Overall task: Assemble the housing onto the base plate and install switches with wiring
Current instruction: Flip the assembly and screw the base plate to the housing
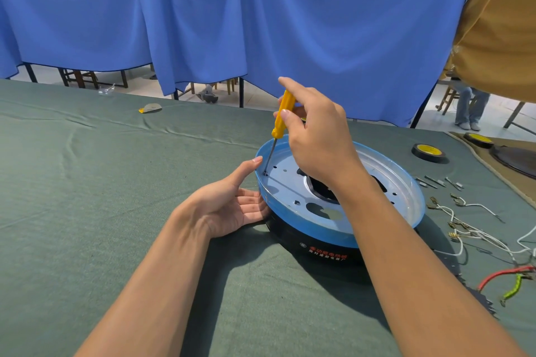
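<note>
A round black housing (313,243) lies on the green cloth with a metal base plate (290,182) under blue film on top. My right hand (316,136) grips a yellow-handled screwdriver (282,114), held nearly upright. Its tip sits on a screw (265,173) near the plate's left rim. My left hand (232,206) rests open against the left side of the housing, thumb touching the blue rim. White wires with terminals (464,229) lie to the right of the housing.
Two black-and-yellow tape rolls (429,151) sit at the right rear. Small metal parts (435,181) and red and green wires (510,284) lie on the right. A small yellow-grey piece (150,108) lies far back. A person stands behind the blue curtain at the right.
</note>
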Action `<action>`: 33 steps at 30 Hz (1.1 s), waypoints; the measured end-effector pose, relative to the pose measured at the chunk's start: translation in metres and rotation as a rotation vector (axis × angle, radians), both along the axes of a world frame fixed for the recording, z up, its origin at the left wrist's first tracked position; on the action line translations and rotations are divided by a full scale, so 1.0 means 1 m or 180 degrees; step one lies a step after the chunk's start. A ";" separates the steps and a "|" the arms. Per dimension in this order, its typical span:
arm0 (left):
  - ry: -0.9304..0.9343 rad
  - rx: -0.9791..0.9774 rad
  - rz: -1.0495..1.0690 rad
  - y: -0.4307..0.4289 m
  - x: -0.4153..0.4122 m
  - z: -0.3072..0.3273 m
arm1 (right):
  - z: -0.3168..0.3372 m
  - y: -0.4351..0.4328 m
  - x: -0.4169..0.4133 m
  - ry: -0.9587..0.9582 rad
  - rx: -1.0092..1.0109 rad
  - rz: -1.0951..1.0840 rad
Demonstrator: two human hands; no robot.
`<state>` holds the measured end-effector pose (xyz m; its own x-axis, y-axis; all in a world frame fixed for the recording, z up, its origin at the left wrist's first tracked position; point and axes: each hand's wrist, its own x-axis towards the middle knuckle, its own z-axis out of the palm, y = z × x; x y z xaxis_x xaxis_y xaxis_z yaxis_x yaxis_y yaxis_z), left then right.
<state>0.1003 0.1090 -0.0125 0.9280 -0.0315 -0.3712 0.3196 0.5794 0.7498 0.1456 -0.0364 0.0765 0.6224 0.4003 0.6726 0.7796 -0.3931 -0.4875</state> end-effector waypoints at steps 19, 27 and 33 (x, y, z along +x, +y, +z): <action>-0.0011 0.0044 -0.0023 0.000 0.001 -0.001 | -0.005 0.010 -0.001 -0.0416 0.0290 -0.0317; -0.0004 0.0076 0.0016 -0.001 0.000 0.001 | 0.002 0.012 -0.003 0.0036 -0.0053 0.0152; -0.0024 0.0100 0.0037 -0.002 -0.002 0.002 | 0.000 0.008 0.003 -0.0257 -0.0256 -0.0400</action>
<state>0.0986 0.1071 -0.0104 0.9311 -0.0092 -0.3647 0.3072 0.5591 0.7701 0.1484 -0.0288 0.0760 0.6161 0.3772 0.6915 0.7573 -0.5252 -0.3882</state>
